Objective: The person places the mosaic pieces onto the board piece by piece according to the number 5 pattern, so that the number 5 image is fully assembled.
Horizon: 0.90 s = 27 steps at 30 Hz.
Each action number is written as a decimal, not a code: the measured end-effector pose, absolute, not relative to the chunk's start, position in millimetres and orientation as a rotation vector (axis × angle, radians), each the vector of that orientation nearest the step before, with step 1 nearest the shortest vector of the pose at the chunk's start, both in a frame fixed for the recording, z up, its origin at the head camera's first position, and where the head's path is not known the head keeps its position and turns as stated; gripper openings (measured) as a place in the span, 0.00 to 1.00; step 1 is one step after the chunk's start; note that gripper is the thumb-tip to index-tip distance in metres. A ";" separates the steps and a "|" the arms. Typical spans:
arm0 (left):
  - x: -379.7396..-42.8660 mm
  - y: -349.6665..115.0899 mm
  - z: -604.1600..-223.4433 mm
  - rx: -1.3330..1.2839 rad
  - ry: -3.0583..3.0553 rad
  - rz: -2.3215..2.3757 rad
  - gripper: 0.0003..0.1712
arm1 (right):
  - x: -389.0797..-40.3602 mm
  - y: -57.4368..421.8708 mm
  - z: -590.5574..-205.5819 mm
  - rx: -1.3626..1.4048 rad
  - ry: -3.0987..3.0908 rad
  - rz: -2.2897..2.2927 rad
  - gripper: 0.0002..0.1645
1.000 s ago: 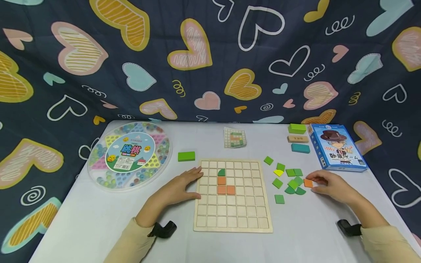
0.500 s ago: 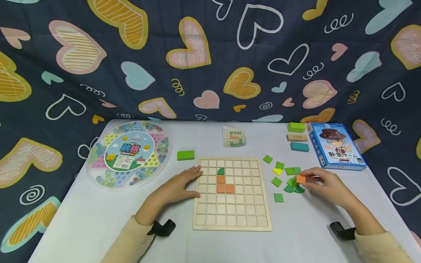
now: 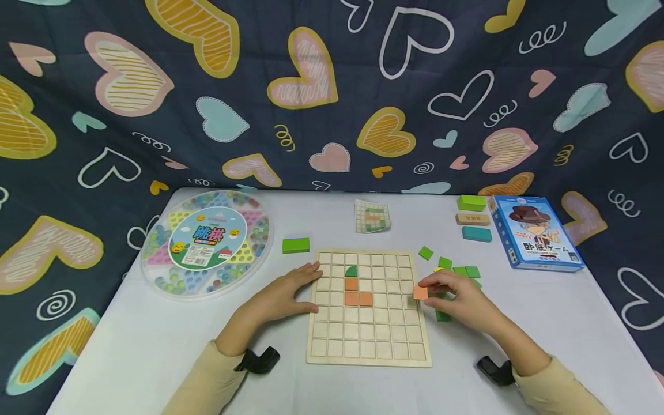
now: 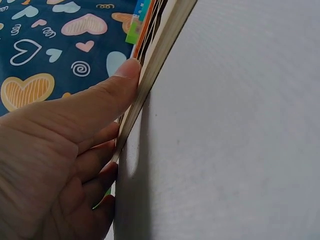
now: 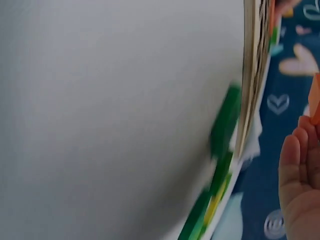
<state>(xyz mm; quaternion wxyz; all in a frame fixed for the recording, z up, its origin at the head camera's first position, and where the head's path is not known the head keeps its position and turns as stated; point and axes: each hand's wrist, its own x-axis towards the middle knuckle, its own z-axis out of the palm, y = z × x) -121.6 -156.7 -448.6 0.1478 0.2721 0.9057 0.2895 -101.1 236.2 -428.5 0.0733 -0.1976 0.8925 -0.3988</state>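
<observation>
A wooden grid board (image 3: pixel 369 349) lies in the middle of the white table in the head view. Set in its cells are a green quarter-circle tile (image 3: pixel 351 271) and, below it, several orange square tiles (image 3: pixel 351 298). My right hand (image 3: pixel 461 297) pinches another orange square tile (image 3: pixel 420 293) between thumb and fingers, over the board's right edge. Relaxed and spread, my left hand (image 3: pixel 280 297) touches the board's left edge; the left wrist view shows the thumb (image 4: pixel 112 95) along that edge. Loose green tiles (image 3: pixel 426 252) lie right of the board, partly hidden by my right hand.
Behind the board lies a pattern card (image 3: pixel 372 217). A green block (image 3: pixel 295 245) sits at its upper left, beside a round marble-game case (image 3: pixel 155 256). At the back right stand a blue game box (image 3: pixel 542 253) and several blocks, including a teal one (image 3: pixel 476 233).
My right hand has lifted the orange square tile from the right of the loose tiles and carried it left to the board's right edge. My left hand stays at the board.
</observation>
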 end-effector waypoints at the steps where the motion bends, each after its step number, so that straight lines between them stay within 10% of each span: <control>1: -121.9 -156.3 -448.7 0.784 2.605 0.831 0.44 | -101.9 231.3 -429.3 -0.609 2.668 -1.198 0.16; 27: -121.1 -155.1 -448.5 0.761 2.613 0.838 0.44 | -119.7 172.9 -441.3 -0.928 2.632 -0.882 0.15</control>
